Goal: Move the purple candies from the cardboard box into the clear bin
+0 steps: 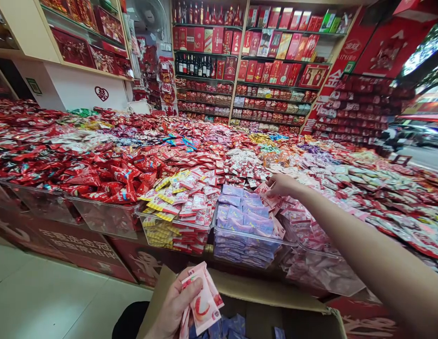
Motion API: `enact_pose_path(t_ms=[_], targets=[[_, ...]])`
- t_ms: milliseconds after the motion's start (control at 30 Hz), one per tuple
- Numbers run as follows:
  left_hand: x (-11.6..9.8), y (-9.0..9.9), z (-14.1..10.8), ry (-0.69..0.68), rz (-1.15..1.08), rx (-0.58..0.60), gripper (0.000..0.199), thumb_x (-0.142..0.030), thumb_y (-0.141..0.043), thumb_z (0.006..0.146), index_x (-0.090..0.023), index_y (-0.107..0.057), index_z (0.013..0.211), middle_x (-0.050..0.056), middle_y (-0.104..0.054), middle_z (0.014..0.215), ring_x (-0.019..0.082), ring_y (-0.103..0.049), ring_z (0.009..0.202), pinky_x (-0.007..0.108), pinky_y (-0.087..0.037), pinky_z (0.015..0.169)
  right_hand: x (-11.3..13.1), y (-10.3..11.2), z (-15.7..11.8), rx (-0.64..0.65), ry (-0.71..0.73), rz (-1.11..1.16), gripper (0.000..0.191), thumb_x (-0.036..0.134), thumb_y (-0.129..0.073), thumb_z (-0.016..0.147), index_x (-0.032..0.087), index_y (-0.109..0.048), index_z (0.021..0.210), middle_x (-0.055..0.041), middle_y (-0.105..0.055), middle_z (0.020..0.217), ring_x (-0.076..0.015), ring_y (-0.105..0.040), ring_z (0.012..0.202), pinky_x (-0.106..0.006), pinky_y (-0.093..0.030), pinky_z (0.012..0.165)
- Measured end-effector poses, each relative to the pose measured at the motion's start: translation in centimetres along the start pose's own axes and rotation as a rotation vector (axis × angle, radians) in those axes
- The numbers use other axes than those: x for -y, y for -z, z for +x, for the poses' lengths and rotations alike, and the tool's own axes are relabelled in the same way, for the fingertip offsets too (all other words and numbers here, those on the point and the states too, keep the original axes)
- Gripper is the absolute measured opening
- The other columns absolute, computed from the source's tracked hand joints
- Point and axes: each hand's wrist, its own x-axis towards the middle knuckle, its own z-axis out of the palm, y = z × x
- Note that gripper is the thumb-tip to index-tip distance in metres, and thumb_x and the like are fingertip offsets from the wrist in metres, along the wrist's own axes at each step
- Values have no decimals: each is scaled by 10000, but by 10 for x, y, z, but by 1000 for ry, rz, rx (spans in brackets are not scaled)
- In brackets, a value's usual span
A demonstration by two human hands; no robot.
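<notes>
My left hand [182, 299] is closed around several pink packets [204, 306] with a fruit picture, above a cardboard box [275, 294]. Purple packets [235, 326] lie inside that box. My right hand [279, 185] reaches to the display, its fingers closed on a pink packet [264, 190] at the right edge of a clear bin [254, 239]. Neat stacks of purple packets [245, 214] fill this bin, with pink packets along its right side. Left of it, another bin holds yellow-and-white and red-and-white packets [190, 193].
Heaped red snack packets [123, 176] fill bins to the left, and pink packets [318, 226] lie to the right. Shelves [208, 77] with bottles and red boxes stand behind. A tiled floor [74, 292] shows at lower left.
</notes>
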Motion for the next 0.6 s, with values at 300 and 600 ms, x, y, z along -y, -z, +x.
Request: enact_pose_path(t_ms=[300,600], targets=[[1,4,4,-3,52,9,432,-177,-731,554,-166,-550,946,-32,-574,512,118,-560,442,226,-469,486,13,8,-9,26,-36,-84,279,323,-647,569,139,-647,779,-85,-654,782,-191,-590,710,-231,-396,521],[1,5,3,-22,95,4,368,-172,-732,550,-155,-568,879,-29,-565,512,125,-560,442,249,-481,495,20,-5,-10,85,17,-92,264,338,-661,565,116,-638,706,-115,-653,726,-216,-605,660,-255,-409,518]])
